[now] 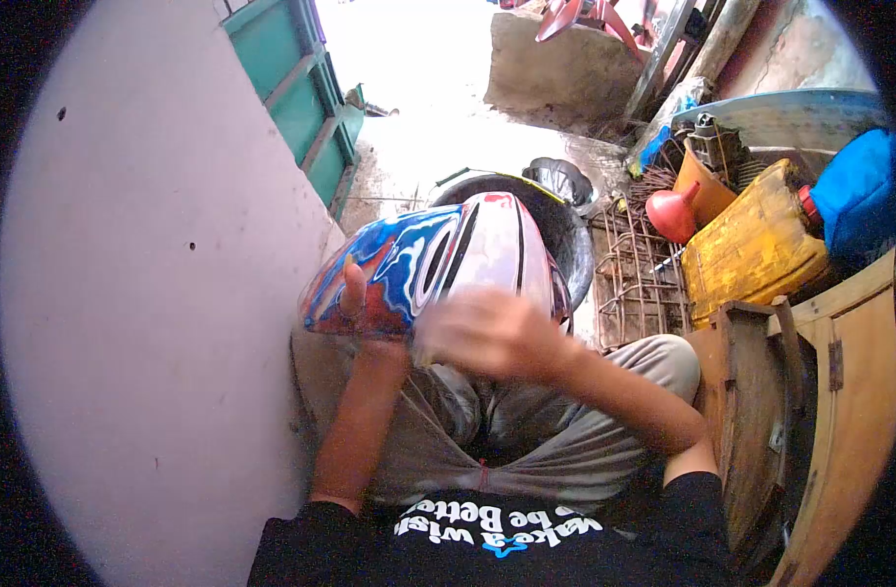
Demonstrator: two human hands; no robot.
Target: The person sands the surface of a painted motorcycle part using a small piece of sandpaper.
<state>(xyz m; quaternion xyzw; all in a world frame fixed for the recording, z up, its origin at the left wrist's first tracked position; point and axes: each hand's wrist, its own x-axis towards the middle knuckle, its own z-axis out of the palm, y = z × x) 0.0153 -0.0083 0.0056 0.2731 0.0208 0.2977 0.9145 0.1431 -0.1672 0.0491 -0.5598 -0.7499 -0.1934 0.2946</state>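
Note:
A glossy curved shell [502, 245], shaped like a motorcycle fuel tank, rests across my lap. Swirls of blue, red and white cover its left side, and dark stripes run along the paler top. My left hand [360, 303] holds its near left end, thumb up against the paint and the other fingers hidden beneath. Over the near end of the top, my right hand [497, 333] is curled and smeared by motion. Something pale may be under its fingers, too blurred to name. Behind the shell stands a dark round basin [577, 269].
A white wall [154, 293] rises close on my left, with a green door [281, 78] beyond. On the right are a rusty wire rack [629, 274], a yellow jerrycan [756, 245], a red funnel [673, 210], a blue container [854, 201] and wooden furniture [849, 382].

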